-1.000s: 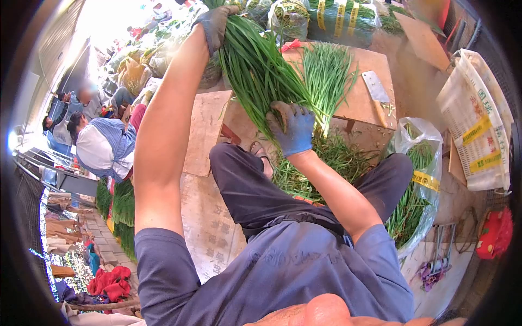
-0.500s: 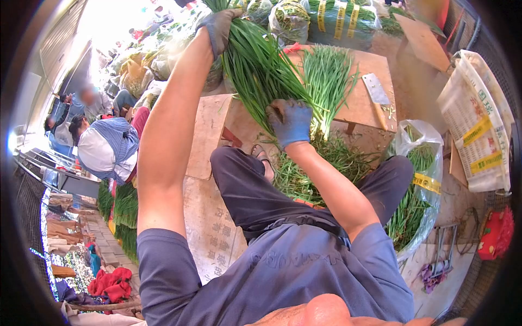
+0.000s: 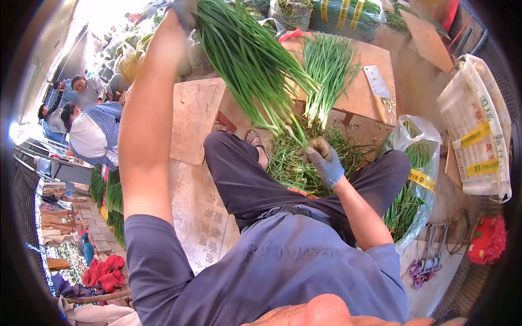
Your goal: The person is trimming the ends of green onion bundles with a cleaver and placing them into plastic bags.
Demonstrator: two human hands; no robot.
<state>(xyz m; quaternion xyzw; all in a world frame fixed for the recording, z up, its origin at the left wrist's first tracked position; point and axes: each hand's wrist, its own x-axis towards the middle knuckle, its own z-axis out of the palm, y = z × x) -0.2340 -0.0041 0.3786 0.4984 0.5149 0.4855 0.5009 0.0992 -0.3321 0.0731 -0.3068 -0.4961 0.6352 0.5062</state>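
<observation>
My left hand (image 3: 185, 13), in a dark work glove, is raised at the top and closed round the leafy end of a big bunch of garlic chives (image 3: 244, 60). Their pale root ends fan out downward. Below them my right hand (image 3: 323, 158), in a blue glove with soiled fingers, is closed on a few chive stalks (image 3: 298, 132) hanging at the bunch's lower end. Another pile of chives (image 3: 328, 73) lies on the wooden board (image 3: 375, 54), beside a cleaver (image 3: 377, 82). Loose trimmings (image 3: 296, 168) heap up between my knees.
A clear plastic bag of greens (image 3: 416, 163) stands by my right knee. Farther right is a white woven basket (image 3: 476, 125). A second wooden board (image 3: 196, 117) is at left. Several people, one in a striped garment (image 3: 100, 133), sit at far left. Wrapped bundles (image 3: 345, 16) lie behind.
My left hand has swung up and left with the bunch. My right hand has come off the bunch's middle and moved down and right, drawing at a few stalks.
</observation>
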